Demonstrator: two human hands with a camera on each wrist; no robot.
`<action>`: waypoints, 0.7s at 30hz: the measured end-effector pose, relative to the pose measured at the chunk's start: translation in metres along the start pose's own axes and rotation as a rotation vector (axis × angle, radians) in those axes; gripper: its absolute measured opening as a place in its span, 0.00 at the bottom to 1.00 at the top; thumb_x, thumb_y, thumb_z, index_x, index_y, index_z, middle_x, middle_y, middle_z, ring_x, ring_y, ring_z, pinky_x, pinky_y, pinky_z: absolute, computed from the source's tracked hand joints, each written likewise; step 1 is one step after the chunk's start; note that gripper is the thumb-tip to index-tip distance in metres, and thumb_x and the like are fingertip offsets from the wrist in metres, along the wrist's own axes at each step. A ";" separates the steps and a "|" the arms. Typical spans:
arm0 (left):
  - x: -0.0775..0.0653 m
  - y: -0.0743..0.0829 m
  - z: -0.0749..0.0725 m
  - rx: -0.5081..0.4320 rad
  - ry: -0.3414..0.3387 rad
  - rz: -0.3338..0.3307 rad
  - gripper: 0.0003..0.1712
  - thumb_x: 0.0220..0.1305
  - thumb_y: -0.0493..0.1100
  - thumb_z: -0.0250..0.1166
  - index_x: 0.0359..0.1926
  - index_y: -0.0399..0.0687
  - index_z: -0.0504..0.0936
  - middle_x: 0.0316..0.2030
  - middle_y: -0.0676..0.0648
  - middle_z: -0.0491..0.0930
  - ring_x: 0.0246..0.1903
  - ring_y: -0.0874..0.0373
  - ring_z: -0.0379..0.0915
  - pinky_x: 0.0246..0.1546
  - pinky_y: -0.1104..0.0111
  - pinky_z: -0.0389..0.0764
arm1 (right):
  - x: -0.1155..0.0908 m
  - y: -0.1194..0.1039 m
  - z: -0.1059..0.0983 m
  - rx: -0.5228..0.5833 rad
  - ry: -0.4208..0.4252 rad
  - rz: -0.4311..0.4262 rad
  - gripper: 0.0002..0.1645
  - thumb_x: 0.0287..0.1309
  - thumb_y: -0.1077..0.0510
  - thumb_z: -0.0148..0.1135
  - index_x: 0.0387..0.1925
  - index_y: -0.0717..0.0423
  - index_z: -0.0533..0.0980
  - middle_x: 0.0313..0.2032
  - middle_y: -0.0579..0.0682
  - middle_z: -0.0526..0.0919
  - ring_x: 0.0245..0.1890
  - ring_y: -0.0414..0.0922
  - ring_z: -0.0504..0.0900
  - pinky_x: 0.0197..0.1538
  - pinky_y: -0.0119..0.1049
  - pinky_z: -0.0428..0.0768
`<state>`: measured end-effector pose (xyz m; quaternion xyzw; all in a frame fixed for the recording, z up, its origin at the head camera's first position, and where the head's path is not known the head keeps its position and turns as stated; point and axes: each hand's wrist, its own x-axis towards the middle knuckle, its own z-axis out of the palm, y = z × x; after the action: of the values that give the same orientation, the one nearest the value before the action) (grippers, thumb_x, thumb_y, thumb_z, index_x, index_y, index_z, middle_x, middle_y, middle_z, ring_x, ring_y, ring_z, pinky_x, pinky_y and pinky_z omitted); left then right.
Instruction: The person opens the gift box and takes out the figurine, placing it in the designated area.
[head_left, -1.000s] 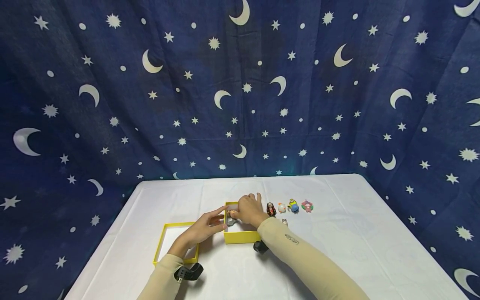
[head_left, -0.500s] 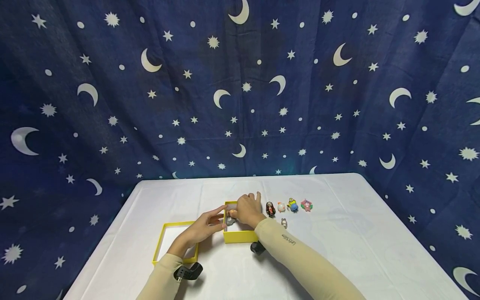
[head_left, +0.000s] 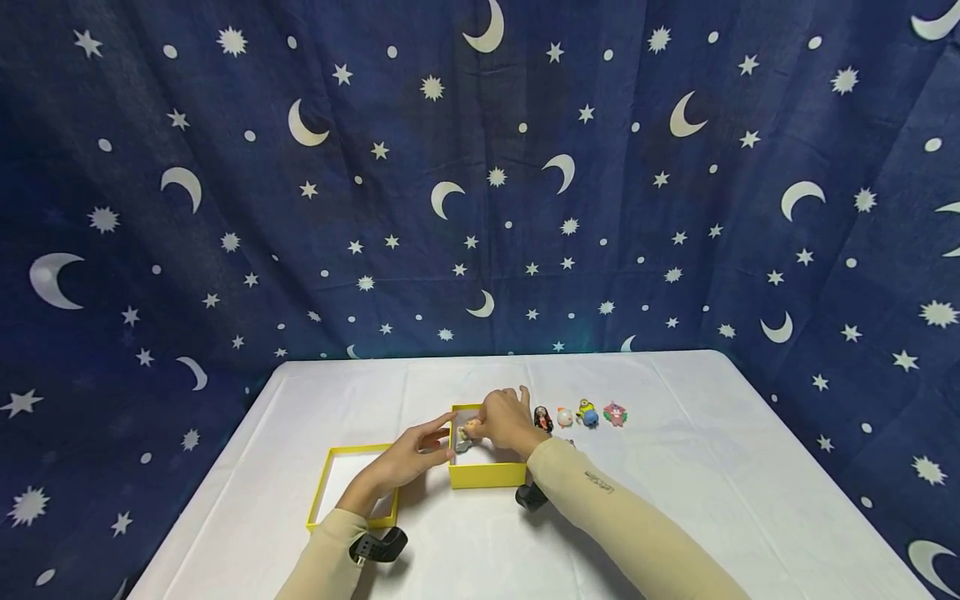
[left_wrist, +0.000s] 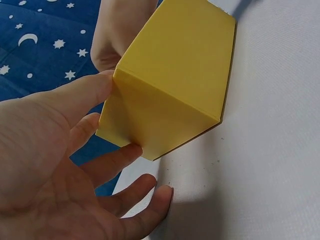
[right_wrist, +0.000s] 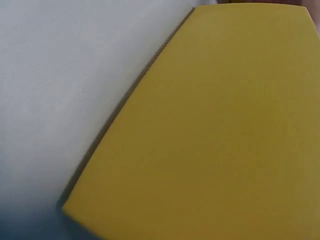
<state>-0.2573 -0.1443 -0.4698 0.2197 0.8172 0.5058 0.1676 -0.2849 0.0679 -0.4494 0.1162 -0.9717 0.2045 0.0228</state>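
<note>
A yellow box (head_left: 487, 476) with a pale interior stands at mid-table in the head view. My left hand (head_left: 408, 454) lies against its left side, fingers loosely extended. In the left wrist view the thumb of that left hand (left_wrist: 75, 145) touches the box's (left_wrist: 175, 60) upper corner, and a fingertip meets its side. My right hand (head_left: 510, 421) reaches over the rim into the box and pinches a small figurine (head_left: 470, 430) with an orange-brown head. A grey piece (head_left: 462, 447) shows just below the figurine. The box wall (right_wrist: 215, 125) fills most of the right wrist view, hiding the right fingers.
A shallow yellow-rimmed box part (head_left: 330, 487) lies at left, partly under the left forearm. Right of the box stand a dark-haired figurine (head_left: 543, 418), a round white toy (head_left: 565, 417), a yellow-and-blue figurine (head_left: 587, 414) and a pink-and-green figurine (head_left: 615, 414).
My right hand has shifted slightly right, and more of the figurine shows at its fingertips. The right forearm covers most of the small grey-brown toy again. My left hand stays in place.
</note>
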 end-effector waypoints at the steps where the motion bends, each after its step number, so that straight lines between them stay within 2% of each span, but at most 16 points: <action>1: 0.000 0.000 0.000 -0.001 0.001 -0.007 0.38 0.73 0.44 0.62 0.79 0.50 0.58 0.76 0.33 0.60 0.71 0.30 0.62 0.72 0.39 0.62 | -0.001 0.001 -0.001 0.011 0.008 -0.009 0.14 0.52 0.47 0.78 0.20 0.50 0.87 0.36 0.47 0.88 0.52 0.55 0.79 0.75 0.67 0.50; 6: 0.000 0.001 0.000 0.003 0.005 -0.019 0.38 0.73 0.45 0.62 0.79 0.52 0.58 0.73 0.31 0.63 0.70 0.31 0.63 0.71 0.38 0.63 | -0.005 0.008 -0.007 0.065 0.034 -0.056 0.09 0.50 0.53 0.78 0.31 0.53 0.89 0.49 0.53 0.87 0.58 0.58 0.78 0.73 0.67 0.54; 10: -0.001 0.000 -0.001 0.010 0.004 -0.033 0.38 0.73 0.46 0.62 0.79 0.54 0.58 0.73 0.31 0.65 0.70 0.32 0.64 0.71 0.38 0.63 | -0.007 0.016 -0.011 0.095 0.029 -0.084 0.09 0.52 0.52 0.78 0.33 0.51 0.89 0.59 0.55 0.83 0.63 0.58 0.76 0.71 0.64 0.61; 15: -0.001 0.000 -0.001 0.018 -0.001 -0.019 0.38 0.73 0.45 0.61 0.79 0.52 0.58 0.73 0.30 0.63 0.70 0.30 0.63 0.71 0.38 0.62 | -0.007 0.024 -0.015 0.171 0.024 -0.112 0.11 0.53 0.51 0.77 0.36 0.51 0.88 0.61 0.56 0.81 0.66 0.59 0.73 0.70 0.63 0.63; 21: -0.001 0.000 -0.002 0.033 -0.011 0.020 0.38 0.74 0.44 0.60 0.79 0.47 0.57 0.72 0.28 0.63 0.69 0.29 0.64 0.70 0.39 0.64 | -0.010 0.029 -0.021 0.257 0.064 -0.135 0.09 0.53 0.54 0.77 0.35 0.48 0.86 0.61 0.56 0.81 0.66 0.59 0.73 0.70 0.62 0.66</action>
<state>-0.2575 -0.1461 -0.4692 0.2334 0.8223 0.4927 0.1631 -0.2825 0.1045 -0.4428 0.1768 -0.9263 0.3287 0.0522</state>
